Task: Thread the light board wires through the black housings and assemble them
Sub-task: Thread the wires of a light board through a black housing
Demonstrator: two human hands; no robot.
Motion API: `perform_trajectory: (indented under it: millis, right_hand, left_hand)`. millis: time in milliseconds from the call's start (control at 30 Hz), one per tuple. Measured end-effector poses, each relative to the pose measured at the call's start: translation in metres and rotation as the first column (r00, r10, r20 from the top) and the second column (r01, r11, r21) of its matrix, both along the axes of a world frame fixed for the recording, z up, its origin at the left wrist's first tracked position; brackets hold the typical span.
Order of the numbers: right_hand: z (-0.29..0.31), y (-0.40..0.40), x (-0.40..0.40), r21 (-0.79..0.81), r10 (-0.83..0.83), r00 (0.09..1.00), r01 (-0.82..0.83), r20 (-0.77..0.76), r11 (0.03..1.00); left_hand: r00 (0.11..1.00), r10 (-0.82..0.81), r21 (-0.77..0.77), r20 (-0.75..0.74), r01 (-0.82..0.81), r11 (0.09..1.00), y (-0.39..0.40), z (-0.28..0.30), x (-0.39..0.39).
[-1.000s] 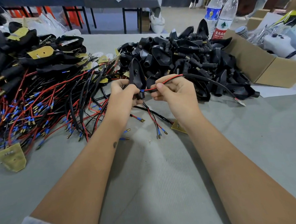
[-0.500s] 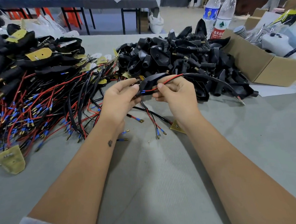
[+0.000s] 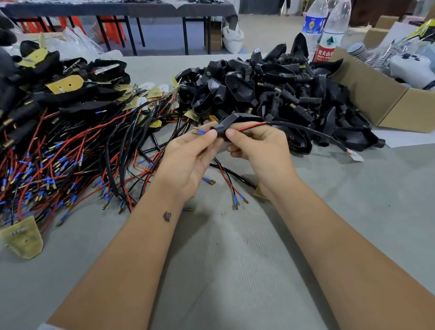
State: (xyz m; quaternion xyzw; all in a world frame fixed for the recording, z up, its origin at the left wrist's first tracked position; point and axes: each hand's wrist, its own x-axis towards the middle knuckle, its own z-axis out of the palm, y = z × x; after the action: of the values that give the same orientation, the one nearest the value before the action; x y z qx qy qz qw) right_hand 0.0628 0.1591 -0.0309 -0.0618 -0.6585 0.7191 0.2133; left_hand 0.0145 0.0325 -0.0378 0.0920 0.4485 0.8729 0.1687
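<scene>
Grey cloth is covering the table (image 3: 242,277), and both forearms are reaching over it toward 12 o'clock. At centre, the left hand (image 3: 186,159) is pinching the blue-sleeved wire tips (image 3: 201,132) between thumb and forefinger. Touching it at 3 o'clock, the right hand (image 3: 261,147) is gripping the black housing (image 3: 234,119) and pinching the red and black wire (image 3: 252,126) entering it. The wire is trailing toward 3 o'clock. At 9 o'clock, a heap of wired light boards (image 3: 60,158) is lying. At 1 o'clock, a pile of black housings (image 3: 270,86) is sitting beside a cardboard box (image 3: 394,105). Two bottles (image 3: 330,27) are standing beyond.
</scene>
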Motion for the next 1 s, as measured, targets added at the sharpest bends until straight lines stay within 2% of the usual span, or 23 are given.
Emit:
perform_trajectory:
  millis: [200,267,367,467,533,633,733,867,1000]
  right_hand:
    - [0.002,0.0,0.001,-0.062,0.067,0.997,-0.065,0.033,0.996]
    - [0.004,0.0,0.0,-0.212,0.066,0.997,-0.055,0.047,0.976]
    - [0.006,0.008,-0.002,-0.544,0.027,0.997,0.014,0.066,0.839]
    - [0.005,0.017,-0.001,-0.661,0.011,0.998,0.028,0.055,0.75]
    - [0.003,0.019,-0.001,-0.638,-0.014,0.998,0.054,0.067,0.768]
    - [0.003,0.016,-0.002,-0.51,-0.06,0.996,0.084,0.063,0.856]
    - [0.002,0.011,-0.002,-0.365,-0.079,0.996,0.089,0.042,0.927]
    - [0.001,0.005,-0.002,-0.217,-0.086,0.995,0.094,0.046,0.972]
    - [0.0,0.003,-0.002,-0.258,-0.069,0.996,0.079,0.05,0.963]
  left_hand:
    - [0.995,0.001,-0.084,-0.098,-0.009,0.996,0.003,-0.002,0.004]
    - [0.995,0.044,-0.088,-0.09,-0.052,0.995,0.003,-0.002,0.003]
    - [0.992,0.128,-0.035,-0.023,-0.129,0.991,0.001,-0.003,-0.001]
    - [0.981,0.191,0.02,0.035,-0.192,0.981,-0.002,-0.004,-0.005]
    - [0.975,0.207,0.062,0.079,-0.212,0.975,-0.005,-0.003,-0.006]
    - [0.973,0.184,0.113,0.14,-0.201,0.973,-0.006,-0.002,-0.007]
    - [0.976,0.169,0.077,0.14,-0.18,0.981,-0.003,-0.002,-0.007]
    - [0.986,0.135,0.028,0.093,-0.138,0.99,0.0,-0.001,-0.004]
    - [0.993,0.108,0.033,0.046,-0.11,0.993,0.002,-0.001,-0.001]
